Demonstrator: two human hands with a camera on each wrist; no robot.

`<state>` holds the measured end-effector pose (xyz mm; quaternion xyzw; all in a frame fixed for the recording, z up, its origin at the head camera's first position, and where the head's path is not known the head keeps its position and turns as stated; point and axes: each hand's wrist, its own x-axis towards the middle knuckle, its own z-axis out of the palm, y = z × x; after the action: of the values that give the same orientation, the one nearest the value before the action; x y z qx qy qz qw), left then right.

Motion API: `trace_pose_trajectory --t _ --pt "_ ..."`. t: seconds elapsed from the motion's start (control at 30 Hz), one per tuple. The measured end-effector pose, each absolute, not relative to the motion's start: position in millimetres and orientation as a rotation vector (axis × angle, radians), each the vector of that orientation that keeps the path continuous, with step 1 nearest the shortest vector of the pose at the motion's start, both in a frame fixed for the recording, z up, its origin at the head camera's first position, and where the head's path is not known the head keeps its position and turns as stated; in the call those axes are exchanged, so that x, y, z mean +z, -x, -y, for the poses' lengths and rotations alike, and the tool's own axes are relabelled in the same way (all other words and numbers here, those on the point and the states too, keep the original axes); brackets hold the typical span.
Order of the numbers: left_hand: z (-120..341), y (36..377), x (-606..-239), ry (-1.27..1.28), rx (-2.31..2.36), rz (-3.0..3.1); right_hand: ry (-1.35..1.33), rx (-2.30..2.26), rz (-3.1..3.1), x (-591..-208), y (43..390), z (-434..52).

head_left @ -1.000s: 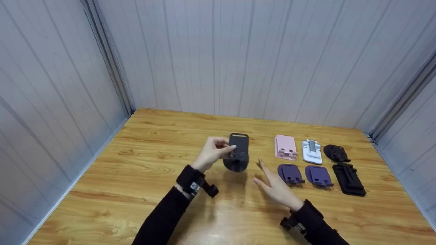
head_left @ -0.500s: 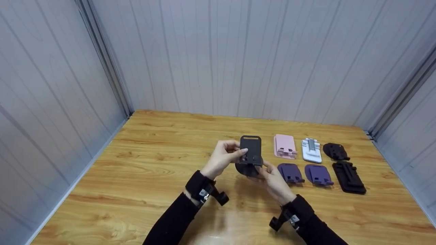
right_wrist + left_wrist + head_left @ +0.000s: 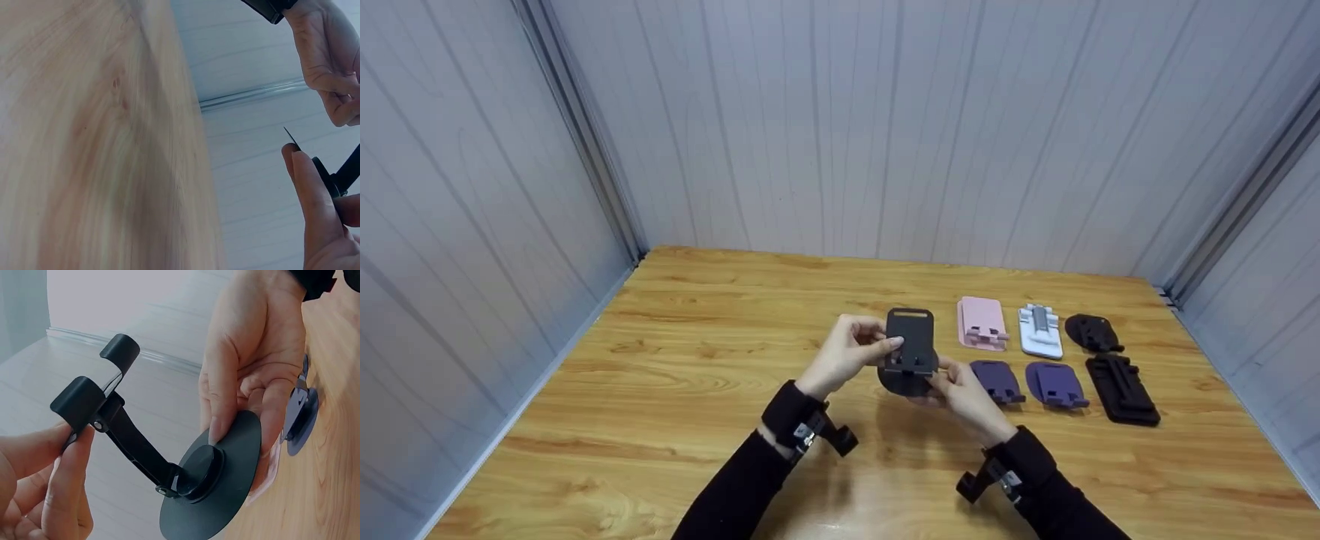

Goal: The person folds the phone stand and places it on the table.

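- The left hand (image 3: 847,352) pinches the upper plate of a black phone stand (image 3: 910,351) between the thumb and the curled fingers; in the left wrist view the fingers (image 3: 67,495) close on the cradle end with its two hooks.
- The right hand (image 3: 964,394) holds the round base of the same stand: its thumb lies on the top face of the disc near the hub, and the other fingers curl under the disc edge. In the right wrist view only a fingertip (image 3: 306,185) on the thin dark edge of the disc is seen.
- The black phone stand is lifted above the wooden table (image 3: 675,390), in front of the person and near the middle of the table. Its plate stands almost upright over the base, and a flat arm with hinges joins the two parts.
- Just to the right of the right hand, two purple stands (image 3: 996,380) (image 3: 1055,384) lie flat, side by side.
- Behind them lie a pink stand (image 3: 981,323), a white stand (image 3: 1040,331) and a small black stand (image 3: 1091,332), in one row.
- A long black stand (image 3: 1121,380) lies at the right end of the front row.
- Both arms wear black sleeves (image 3: 735,487), and each wrist carries a strap with a small camera.
- Grey panel walls (image 3: 840,127) close the table on three sides.
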<state>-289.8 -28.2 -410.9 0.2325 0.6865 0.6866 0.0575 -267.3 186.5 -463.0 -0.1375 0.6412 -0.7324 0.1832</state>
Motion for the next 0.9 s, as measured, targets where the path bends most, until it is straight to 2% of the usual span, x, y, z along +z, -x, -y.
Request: trace_pose_trajectory --t 0.33,0.9 --pt "29.8 288.1 -409.7 -0.677 2.054 -2.05 0.348 -2.07 -1.872 -461.1 268.3 -187.6" --pt "34.4 290.4 -408.7 -0.618 2.037 -1.887 0.462 -2.116 -2.104 -462.1 268.0 -187.0"
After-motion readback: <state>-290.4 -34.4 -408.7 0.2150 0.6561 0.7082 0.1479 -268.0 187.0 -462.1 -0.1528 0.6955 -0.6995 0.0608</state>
